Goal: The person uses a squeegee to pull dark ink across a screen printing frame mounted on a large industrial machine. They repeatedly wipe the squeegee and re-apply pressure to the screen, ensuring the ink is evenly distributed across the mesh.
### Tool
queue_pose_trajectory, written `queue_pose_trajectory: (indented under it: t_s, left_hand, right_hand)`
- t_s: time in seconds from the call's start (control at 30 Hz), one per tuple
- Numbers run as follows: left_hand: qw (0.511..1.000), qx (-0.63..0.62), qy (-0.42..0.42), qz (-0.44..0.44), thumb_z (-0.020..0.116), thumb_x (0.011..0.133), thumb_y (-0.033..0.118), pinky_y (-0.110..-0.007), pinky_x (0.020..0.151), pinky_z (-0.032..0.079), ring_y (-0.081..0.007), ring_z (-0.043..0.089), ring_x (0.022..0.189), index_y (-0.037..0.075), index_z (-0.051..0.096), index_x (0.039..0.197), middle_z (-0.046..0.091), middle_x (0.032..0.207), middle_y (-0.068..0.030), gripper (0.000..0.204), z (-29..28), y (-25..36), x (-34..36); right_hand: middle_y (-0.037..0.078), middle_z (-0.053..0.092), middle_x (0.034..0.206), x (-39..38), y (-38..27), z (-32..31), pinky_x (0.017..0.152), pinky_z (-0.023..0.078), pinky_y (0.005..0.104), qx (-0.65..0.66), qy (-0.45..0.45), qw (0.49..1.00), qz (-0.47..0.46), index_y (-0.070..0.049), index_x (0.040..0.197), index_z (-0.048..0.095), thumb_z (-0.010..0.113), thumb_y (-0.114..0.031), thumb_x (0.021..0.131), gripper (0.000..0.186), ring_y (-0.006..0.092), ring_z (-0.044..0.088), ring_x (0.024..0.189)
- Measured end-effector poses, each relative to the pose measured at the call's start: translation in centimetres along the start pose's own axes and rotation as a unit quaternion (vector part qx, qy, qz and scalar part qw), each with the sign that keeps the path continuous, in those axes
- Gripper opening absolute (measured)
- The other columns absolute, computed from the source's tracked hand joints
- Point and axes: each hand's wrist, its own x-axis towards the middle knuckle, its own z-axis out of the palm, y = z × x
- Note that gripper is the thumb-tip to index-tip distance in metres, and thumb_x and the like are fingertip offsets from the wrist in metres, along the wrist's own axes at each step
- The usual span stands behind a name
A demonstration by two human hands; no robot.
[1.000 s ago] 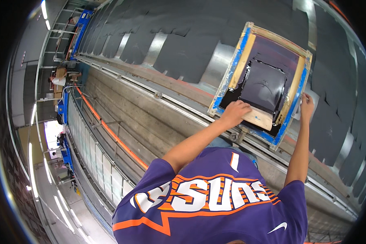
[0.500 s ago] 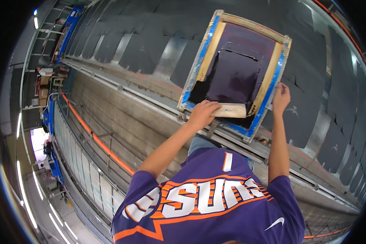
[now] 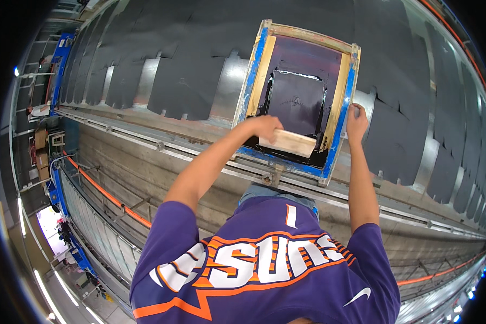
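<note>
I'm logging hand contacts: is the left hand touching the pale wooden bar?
Touching. The head view shows the left hand closed over the left end of the pale wooden bar, no gap between.

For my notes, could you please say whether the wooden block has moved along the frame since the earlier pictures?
No: against the frame, the wooden block in the left hand remains at the near end, shifted neither way.

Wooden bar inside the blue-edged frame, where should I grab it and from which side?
Probably its left end, coming from the near left. The wooden bar lies crosswise toward the near end of the frame; its long, slab-like shape offers an edge to wrap, and the left hand holds it there.
</note>
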Motion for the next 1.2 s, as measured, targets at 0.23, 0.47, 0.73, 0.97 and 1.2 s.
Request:
queue_pose_trajectory:
  t_s: [0.23,0.47,0.73,0.97,1.2]
  left_hand:
    - [0.975,-0.179,-0.119,-0.05,0.085,0.065,0.017,-0.035,0.083,0.053,-0.0212,0.069,0.092,0.003,0.073,0.115,0.076,0.101,-0.0074,0.053,-9.0,-3.3,5.1]
    - [0.951,0.052,0.295,-0.078,0.074,0.075,0.012,-0.041,0.086,0.055,-0.0314,0.07,0.098,0.016,0.076,0.113,0.075,0.104,-0.0115,0.039,-13.0,1.7,5.3]
    - [0.89,0.129,0.435,0.047,0.068,0.071,-0.004,-0.041,0.092,0.054,-0.028,0.067,0.107,0.014,0.075,0.111,0.073,0.113,-0.0059,0.044,5.9,2.5,-3.3]
    - [0.893,0.111,0.434,0.051,0.066,0.081,0.006,-0.045,0.082,0.056,-0.033,0.069,0.093,0.018,0.077,0.11,0.074,0.099,-0.0115,0.033,-3.3,1.5,0.3]
    - [0.915,0.113,0.386,-0.019,0.071,0.077,0.01,-0.045,0.085,0.056,-0.0332,0.07,0.094,0.017,0.077,0.108,0.075,0.098,-0.0111,0.032,-8.8,1.2,4.7]
  right_hand:
    - [0.02,0.063,0.129,2.7,-7.2,-1.4,0.099,0.047,0.0458,-0.087,-0.078,0.965,-0.236,-0.009,0.128,0.068,0.072,-0.049,0.088,0.057,0.0358,0.058,0.119]
    - [0.012,0.071,0.111,6.8,-12.8,2.6,0.092,0.052,0.0464,-0.265,-0.289,0.905,-0.164,-0.011,0.114,0.072,0.073,-0.025,0.085,0.033,0.0333,0.064,0.111]
    - [0.006,0.063,0.11,-12.3,-7.8,-1.8,0.088,0.049,0.0409,-0.155,-0.273,0.924,-0.217,-0.009,0.117,0.07,0.08,-0.002,0.067,0.052,0.0287,0.062,0.105]
    - [0.004,0.067,0.113,-3.2,-9.6,-0.3,0.093,0.048,0.0416,-0.203,-0.219,0.907,-0.296,-0.012,0.109,0.073,0.078,-0.014,0.074,0.035,0.0266,0.06,0.109]
    - [0.011,0.07,0.107,2.0,-8.3,2.9,0.092,0.052,0.0435,-0.131,-0.19,0.942,-0.245,-0.007,0.105,0.073,0.077,-0.009,0.074,0.031,0.0321,0.065,0.103]
